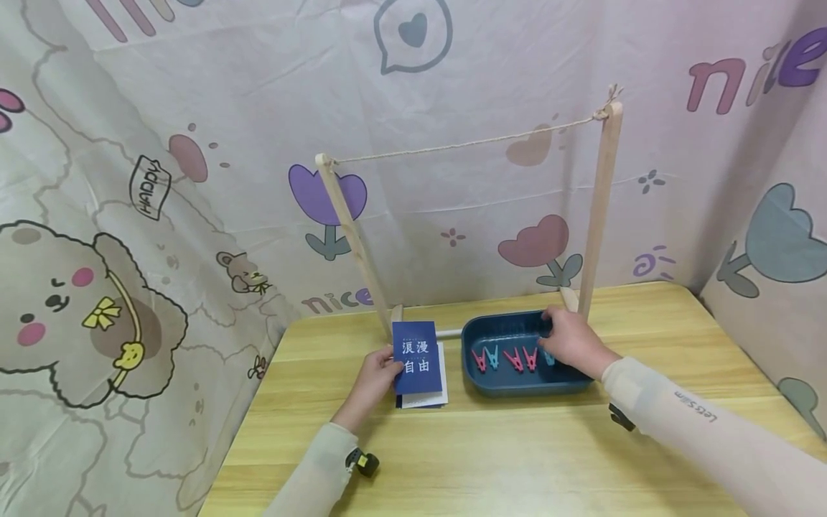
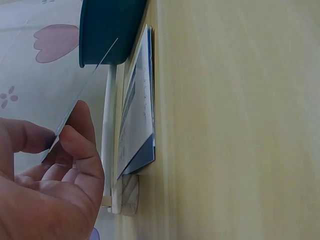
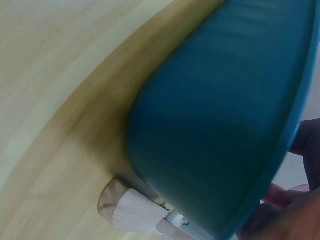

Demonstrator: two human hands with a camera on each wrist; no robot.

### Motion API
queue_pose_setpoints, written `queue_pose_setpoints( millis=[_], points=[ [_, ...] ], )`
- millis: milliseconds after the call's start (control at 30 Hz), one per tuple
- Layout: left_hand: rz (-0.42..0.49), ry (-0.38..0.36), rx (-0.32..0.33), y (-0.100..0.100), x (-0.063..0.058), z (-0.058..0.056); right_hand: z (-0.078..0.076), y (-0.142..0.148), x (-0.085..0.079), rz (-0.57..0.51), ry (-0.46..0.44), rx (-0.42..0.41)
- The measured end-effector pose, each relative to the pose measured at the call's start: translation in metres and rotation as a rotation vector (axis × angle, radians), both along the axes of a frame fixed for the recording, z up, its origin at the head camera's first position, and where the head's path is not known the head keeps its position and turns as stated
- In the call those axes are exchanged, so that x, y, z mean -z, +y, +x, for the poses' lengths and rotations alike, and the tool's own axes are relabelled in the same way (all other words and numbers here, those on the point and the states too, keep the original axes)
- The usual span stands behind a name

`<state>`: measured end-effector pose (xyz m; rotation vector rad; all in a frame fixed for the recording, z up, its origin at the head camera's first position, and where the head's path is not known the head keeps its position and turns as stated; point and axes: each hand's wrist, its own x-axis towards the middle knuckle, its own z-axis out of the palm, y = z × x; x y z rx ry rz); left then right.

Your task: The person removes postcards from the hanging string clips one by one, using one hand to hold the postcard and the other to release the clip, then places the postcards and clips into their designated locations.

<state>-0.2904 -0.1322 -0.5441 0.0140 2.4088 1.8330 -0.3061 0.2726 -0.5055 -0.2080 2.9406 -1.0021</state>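
My left hand (image 1: 377, 375) pinches a dark blue card (image 1: 416, 345) with white characters between thumb and fingers. In the left wrist view the card (image 2: 86, 89) is edge-on and tilted, apart from the white and blue cards (image 2: 137, 107) lying on the table below. At the right end of the dark blue tray (image 1: 526, 390), my right hand (image 1: 571, 339) reaches over the rim, thumb and forefinger spread apart. Near its thumb lies a blue clothespin (image 1: 549, 357), partly hidden. Pink clothespins (image 1: 513, 360) and another blue clothespin (image 1: 492, 357) lie further left in the tray. The right wrist view hides the fingertips behind the tray wall (image 3: 215, 120).
Behind the cards and tray stands a wooden frame, its left post (image 1: 354, 240) and right post (image 1: 599, 208) joined by a thin rope (image 1: 452, 146) on top. A white bar (image 1: 449, 333) runs low between them. Printed cloth (image 1: 420, 93) hangs behind the wooden table (image 1: 491, 459).
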Motion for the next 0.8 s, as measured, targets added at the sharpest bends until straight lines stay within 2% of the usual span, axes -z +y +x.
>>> queue_pose_setpoints(
  millis=[167, 533, 800],
  points=[
    [0.005, -0.004, 0.001, -0.001, 0.003, 0.001, 0.000, 0.001, 0.004, 0.015, -0.016, -0.002],
    [0.003, -0.030, 0.012, -0.004, 0.008, 0.000, -0.003, 0.004, 0.016, 0.087, 0.030, -0.010],
    [0.012, -0.040, 0.033, -0.007, 0.010, 0.003, 0.001, 0.001, 0.016, 0.094, 0.059, -0.023]
  ],
)
